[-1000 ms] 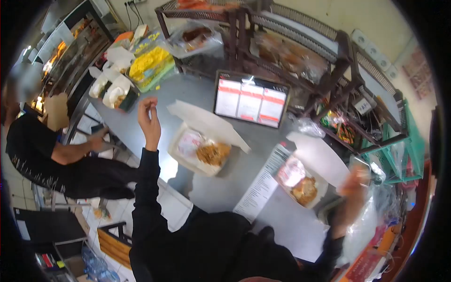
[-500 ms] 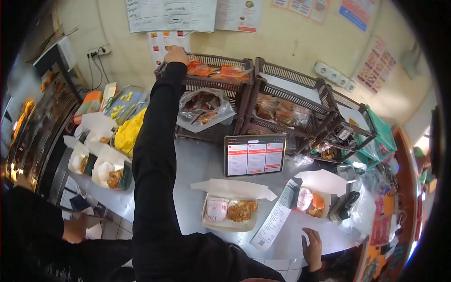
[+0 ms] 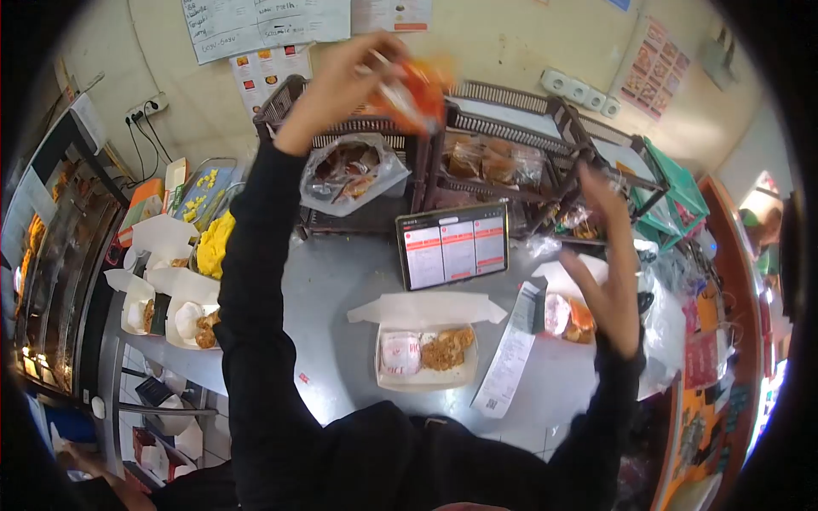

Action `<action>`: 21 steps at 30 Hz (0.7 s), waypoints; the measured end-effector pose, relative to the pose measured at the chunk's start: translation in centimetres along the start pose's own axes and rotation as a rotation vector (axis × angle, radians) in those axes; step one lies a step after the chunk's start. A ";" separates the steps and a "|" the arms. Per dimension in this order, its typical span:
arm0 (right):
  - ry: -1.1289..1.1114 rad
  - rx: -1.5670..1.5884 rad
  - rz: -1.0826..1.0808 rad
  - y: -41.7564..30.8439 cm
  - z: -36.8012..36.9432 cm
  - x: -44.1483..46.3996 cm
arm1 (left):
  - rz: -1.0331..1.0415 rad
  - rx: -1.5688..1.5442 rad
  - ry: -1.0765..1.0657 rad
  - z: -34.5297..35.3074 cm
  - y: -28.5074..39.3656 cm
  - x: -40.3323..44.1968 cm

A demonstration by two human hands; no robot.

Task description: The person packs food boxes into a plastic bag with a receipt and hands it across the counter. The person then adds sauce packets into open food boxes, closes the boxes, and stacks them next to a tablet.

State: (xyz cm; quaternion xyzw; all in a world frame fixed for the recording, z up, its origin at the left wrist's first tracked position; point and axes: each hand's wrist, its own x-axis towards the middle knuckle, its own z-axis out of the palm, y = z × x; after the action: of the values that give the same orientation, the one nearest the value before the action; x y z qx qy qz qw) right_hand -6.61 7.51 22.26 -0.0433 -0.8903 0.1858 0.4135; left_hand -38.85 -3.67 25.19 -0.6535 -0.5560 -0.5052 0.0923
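My left hand (image 3: 345, 85) is raised over the back left of the counter, its fingers closed on a clear plastic packet with orange-red contents (image 3: 419, 92), blurred by motion. Beneath it are a dark brown crate (image 3: 277, 106) and an open clear bag (image 3: 354, 175) of dark packets. My right hand (image 3: 612, 272) is in the air with thumb and fingers apart, holding nothing, over an open food box (image 3: 579, 328) at the right. In front of me stands an open box (image 3: 426, 379) with a paper-wrapped rice portion (image 3: 400, 353) and a piece of fried chicken (image 3: 447, 349).
A tablet (image 3: 452, 247) stands mid-counter. A long receipt (image 3: 507, 358) lies between the two boxes. More open food boxes (image 3: 192, 311) and a yellow bag (image 3: 215, 245) are at the left. Crates (image 3: 503, 123) line the back. Another person's hand (image 3: 98, 468) shows at lower left.
My left hand has lifted the packet from the back crate and moved right. My right hand has risen from the counter's front edge towards the crates. The view has shifted.
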 end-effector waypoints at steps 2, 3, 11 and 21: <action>0.106 -0.052 -0.184 -0.2 3.4 3.3 | -0.052 -0.060 -0.195 3.6 3.7 -2.7; -0.056 0.151 -0.149 -0.2 4.9 4.1 | -0.090 -0.148 -0.184 5.1 5.5 -4.2; -0.609 0.760 0.202 0.8 9.1 1.5 | -0.488 -0.420 -0.190 6.2 8.6 -15.5; -0.999 0.798 -0.161 2.5 10.6 -1.5 | -0.705 -0.597 -0.470 4.7 10.7 -19.2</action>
State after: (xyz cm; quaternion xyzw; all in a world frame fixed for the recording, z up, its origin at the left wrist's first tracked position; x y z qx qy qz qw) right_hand -13.73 6.36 14.01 0.2726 -0.8384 0.4689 -0.0538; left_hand -25.03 -16.50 13.05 -0.5204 -0.5796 -0.4818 -0.4014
